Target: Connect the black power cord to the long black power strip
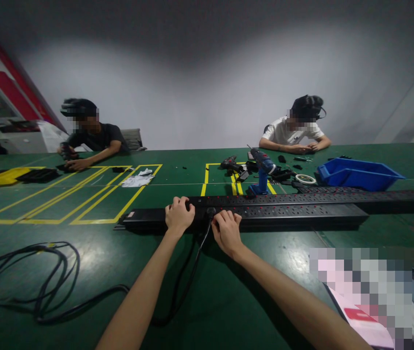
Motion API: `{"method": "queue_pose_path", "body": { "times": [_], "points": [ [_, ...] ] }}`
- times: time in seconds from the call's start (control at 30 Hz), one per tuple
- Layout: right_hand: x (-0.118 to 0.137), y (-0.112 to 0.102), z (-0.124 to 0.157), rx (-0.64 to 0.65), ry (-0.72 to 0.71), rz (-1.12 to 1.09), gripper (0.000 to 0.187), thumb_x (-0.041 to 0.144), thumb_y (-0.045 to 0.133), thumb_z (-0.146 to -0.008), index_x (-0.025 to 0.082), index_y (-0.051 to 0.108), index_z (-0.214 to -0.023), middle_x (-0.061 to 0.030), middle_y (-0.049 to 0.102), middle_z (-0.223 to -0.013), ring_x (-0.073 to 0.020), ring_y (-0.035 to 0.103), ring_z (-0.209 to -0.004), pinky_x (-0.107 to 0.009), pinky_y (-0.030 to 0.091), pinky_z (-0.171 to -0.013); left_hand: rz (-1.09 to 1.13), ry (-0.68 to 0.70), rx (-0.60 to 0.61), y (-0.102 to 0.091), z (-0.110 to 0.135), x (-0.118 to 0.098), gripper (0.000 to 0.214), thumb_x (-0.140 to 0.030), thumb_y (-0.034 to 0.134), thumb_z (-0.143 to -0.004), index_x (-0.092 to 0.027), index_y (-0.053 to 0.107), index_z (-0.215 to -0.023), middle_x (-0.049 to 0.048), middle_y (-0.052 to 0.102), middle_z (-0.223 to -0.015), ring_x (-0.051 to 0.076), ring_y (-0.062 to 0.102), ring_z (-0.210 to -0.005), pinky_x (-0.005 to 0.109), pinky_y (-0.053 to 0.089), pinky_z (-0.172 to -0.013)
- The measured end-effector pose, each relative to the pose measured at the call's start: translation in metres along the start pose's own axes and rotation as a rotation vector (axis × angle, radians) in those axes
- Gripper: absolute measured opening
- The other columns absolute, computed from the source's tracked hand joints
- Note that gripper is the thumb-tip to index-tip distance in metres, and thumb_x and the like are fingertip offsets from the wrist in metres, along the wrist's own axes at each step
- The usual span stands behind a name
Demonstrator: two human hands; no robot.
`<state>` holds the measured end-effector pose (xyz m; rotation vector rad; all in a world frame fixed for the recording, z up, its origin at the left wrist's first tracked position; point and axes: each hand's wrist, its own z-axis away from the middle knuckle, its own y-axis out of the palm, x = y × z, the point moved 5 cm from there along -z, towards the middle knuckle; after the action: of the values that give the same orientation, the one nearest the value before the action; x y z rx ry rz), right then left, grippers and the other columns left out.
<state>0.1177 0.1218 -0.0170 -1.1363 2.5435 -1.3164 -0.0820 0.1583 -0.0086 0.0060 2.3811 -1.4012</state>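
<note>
A long black power strip [287, 214] lies across the green table [94, 272] in front of me. My left hand [179, 215] curls over its left part, fingers closed on the housing. My right hand [226, 231] rests against the strip's near edge with bent fingers, right beside the spot where a black cable [196, 257] enters the strip. The cable runs back toward me and loops off to the left [43, 277]. A second long black strip [338, 197] lies just behind the first.
A blue cordless drill [263, 170], another dark drill [231, 164], a tape roll [305, 179] and a blue bin [356, 174] sit behind the strips. Yellow tape lines [94, 194] mark the table. Two people sit at the far side. Papers [367, 311] lie near right.
</note>
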Motion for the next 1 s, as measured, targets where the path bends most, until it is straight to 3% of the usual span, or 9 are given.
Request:
{"method": "queue_pose_path", "body": {
  "times": [0.13, 0.27, 0.43, 0.53, 0.73, 0.9, 1.0],
  "points": [
    [0.0, -0.004, 0.002, 0.004, 0.002, -0.078, 0.01, 0.012, 0.056, -0.08, 0.02, 0.056, -0.087, -0.0044, 0.058, -0.091, -0.0213, 0.048, -0.091, -0.038, 0.026, -0.084, 0.026, 0.041, -0.053, -0.002, 0.005, -0.003, 0.03, -0.036, 0.048, -0.088, -0.024, 0.063, -0.11, 0.0107, 0.059, -0.11, 0.029, 0.059, -0.102, 0.048, 0.039, -0.096],
    [0.003, -0.004, 0.004, 0.018, -0.046, -0.167, 0.012, 0.009, 0.053, -0.076, 0.02, 0.05, -0.08, -0.0038, 0.055, -0.086, -0.0186, 0.048, -0.081, -0.033, 0.032, -0.077, 0.067, 0.196, -0.123, -0.011, 0.011, -0.014, 0.027, -0.025, 0.044, -0.09, -0.024, 0.064, -0.107, 0.0093, 0.06, -0.115, 0.028, 0.054, -0.111, 0.046, 0.037, -0.099],
    [0.006, 0.002, 0.008, 0.103, -0.055, -0.3, 0.016, 0.008, 0.05, -0.072, 0.021, 0.045, -0.078, -0.0011, 0.051, -0.083, -0.0137, 0.046, -0.066, -0.025, 0.032, -0.06, 0.173, 0.478, 0.033, -0.012, 0.013, -0.038, 0.026, -0.019, 0.046, -0.086, -0.025, 0.065, -0.104, 0.0063, 0.062, -0.117, 0.025, 0.051, -0.116, 0.043, 0.039, -0.1],
    [0.004, 0.003, 0.008, 0.134, -0.028, -0.351, 0.017, 0.008, 0.051, -0.071, 0.022, 0.043, -0.076, 0.0001, 0.05, -0.081, -0.0128, 0.045, -0.065, -0.024, 0.032, -0.059, 0.211, 0.574, 0.137, -0.009, 0.018, -0.05, 0.026, -0.019, 0.049, -0.083, -0.024, 0.062, -0.104, 0.0066, 0.062, -0.116, 0.025, 0.051, -0.116, 0.043, 0.039, -0.1],
    [-0.003, 0.002, 0.006, 0.112, 0.054, -0.409, 0.017, 0.01, 0.052, -0.07, 0.022, 0.041, -0.073, 0.0014, 0.049, -0.076, -0.0125, 0.044, -0.064, -0.023, 0.033, -0.061, 0.247, 0.583, 0.169, -0.014, 0.024, -0.054, 0.028, -0.024, 0.055, -0.078, -0.023, 0.057, -0.106, 0.007, 0.062, -0.112, 0.025, 0.053, -0.113, 0.042, 0.039, -0.1],
    [-0.002, 0.002, 0.005, 0.123, 0.048, -0.425, 0.015, 0.01, 0.051, -0.07, 0.021, 0.042, -0.073, 0.0013, 0.049, -0.076, -0.0126, 0.045, -0.064, -0.023, 0.034, -0.061, 0.227, 0.588, 0.195, -0.014, 0.025, -0.055, 0.036, -0.037, 0.063, -0.074, -0.023, 0.055, -0.107, 0.0072, 0.061, -0.114, 0.027, 0.053, -0.111, 0.043, 0.039, -0.1],
    [-0.001, 0.001, 0.005, 0.121, 0.043, -0.412, 0.014, 0.011, 0.051, -0.071, 0.021, 0.041, -0.072, 0.0012, 0.05, -0.076, -0.0126, 0.045, -0.064, -0.023, 0.034, -0.061, 0.184, 0.579, 0.189, -0.011, 0.026, -0.056, 0.041, -0.035, 0.065, -0.071, -0.022, 0.055, -0.108, 0.0082, 0.061, -0.116, 0.028, 0.052, -0.113, 0.043, 0.038, -0.101]
  ]
}}
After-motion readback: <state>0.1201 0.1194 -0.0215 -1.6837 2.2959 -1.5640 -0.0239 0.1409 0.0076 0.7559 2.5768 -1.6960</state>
